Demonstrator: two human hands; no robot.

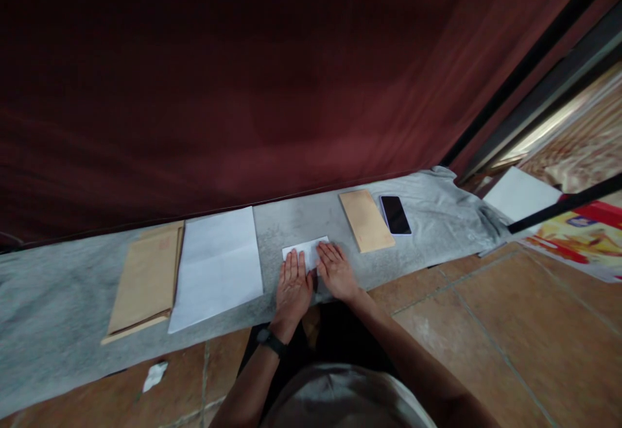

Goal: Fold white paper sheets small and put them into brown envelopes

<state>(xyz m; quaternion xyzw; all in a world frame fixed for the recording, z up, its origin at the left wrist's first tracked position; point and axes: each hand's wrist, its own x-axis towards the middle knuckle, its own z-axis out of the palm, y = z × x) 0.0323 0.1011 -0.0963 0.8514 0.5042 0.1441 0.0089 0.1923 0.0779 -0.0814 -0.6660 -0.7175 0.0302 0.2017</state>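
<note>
A small folded white paper (307,248) lies on the grey cloth in front of me, partly covered by both hands. My left hand (294,289), with a dark watch on its wrist, rests flat on the paper's left part, fingers stretched out. Across the right end of the same paper lies my right hand (336,269), its fingers extended and pressed flat. To the left is a stack of larger white sheets (218,266). Brown envelopes (146,276) are piled beyond those sheets. A smaller tan envelope (368,219) sits to the right of my hands.
A smartphone (395,215) lies beside the tan envelope. The long narrow bench (53,311) is draped in grey cloth, with a dark red curtain (243,91) behind it. A colourful box (583,237) is at the right. A crumpled white scrap (155,375) lies on the tiled floor.
</note>
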